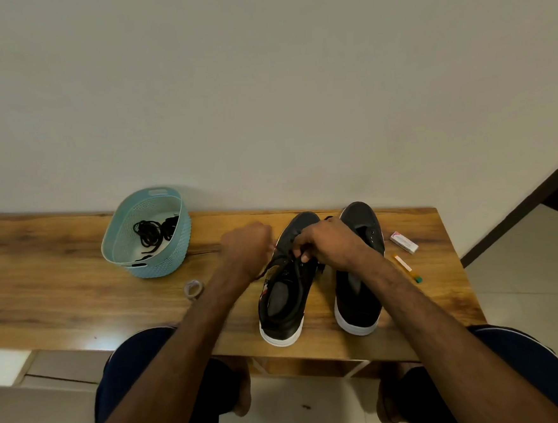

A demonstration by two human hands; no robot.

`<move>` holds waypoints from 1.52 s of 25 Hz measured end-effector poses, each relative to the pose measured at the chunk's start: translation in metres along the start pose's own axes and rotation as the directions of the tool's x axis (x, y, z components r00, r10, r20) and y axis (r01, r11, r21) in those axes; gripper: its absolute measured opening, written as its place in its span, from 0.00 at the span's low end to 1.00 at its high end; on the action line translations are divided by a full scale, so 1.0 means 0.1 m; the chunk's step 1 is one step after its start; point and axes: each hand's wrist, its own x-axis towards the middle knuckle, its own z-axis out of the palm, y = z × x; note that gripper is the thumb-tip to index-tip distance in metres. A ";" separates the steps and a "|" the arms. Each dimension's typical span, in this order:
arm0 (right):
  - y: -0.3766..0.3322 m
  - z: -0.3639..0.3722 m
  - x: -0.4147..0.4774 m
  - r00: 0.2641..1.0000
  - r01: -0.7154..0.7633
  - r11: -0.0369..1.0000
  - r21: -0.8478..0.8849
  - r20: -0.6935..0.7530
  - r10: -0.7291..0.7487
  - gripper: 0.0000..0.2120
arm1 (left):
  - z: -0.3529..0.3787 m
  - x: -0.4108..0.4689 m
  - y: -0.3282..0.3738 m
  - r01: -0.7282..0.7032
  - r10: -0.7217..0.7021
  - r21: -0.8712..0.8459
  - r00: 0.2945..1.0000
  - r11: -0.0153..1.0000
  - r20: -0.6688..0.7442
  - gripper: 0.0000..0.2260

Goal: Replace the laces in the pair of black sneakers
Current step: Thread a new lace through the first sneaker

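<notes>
On the wooden counter (76, 265) the left black white-soled sneaker (282, 297) was stood lengthwise, toe pointing away, with the right hand (331, 244) pinched over its eyelets and the fisted left hand (248, 246) clamped on a thin black lace (265, 273), drawn leftward.

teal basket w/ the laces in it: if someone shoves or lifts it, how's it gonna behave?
The teal basket looks like thin perforated plastic holding only black laces, so probably light. It would likely slide on the glossy wooden table rather than tip, being wide and low. The walls may flex.
</notes>
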 end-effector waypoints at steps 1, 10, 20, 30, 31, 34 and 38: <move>0.02 0.01 -0.01 1.000 -0.007 1.000 0.007 -0.005 0.007 0.12 | -0.06 0.02 -0.13 0.137 -0.139 -0.020 0.986 0.990 -0.096 0.02; 0.18 -0.04 -0.02 0.941 -0.308 0.896 0.320 -0.037 0.337 0.11 | 0.06 -0.12 -0.14 0.177 -0.130 -0.259 0.974 0.950 0.187 0.29; -0.03 0.08 0.04 0.973 -0.232 0.955 0.185 0.031 0.231 0.05 | 0.36 -0.03 0.15 0.112 -0.064 -0.280 0.982 0.953 0.175 0.15; -0.09 0.22 -0.03 0.889 -0.376 0.385 0.843 0.209 0.408 0.11 | 0.37 -0.04 0.13 0.140 -0.097 -0.235 0.978 0.962 0.186 0.13; -0.08 0.21 -0.05 0.888 -0.360 0.282 0.889 0.234 0.396 0.11 | 0.36 -0.04 0.11 0.150 -0.109 -0.230 0.977 0.962 0.181 0.13; -0.05 0.17 -0.08 0.919 -0.290 0.145 0.946 0.233 0.317 0.08 | 0.35 -0.04 0.09 0.179 -0.137 -0.259 0.976 0.949 0.172 0.12; -0.12 0.15 -0.05 0.942 -0.244 0.562 0.790 0.054 0.332 0.03 | 0.36 -0.07 0.10 0.189 -0.131 -0.372 0.975 0.909 0.177 0.10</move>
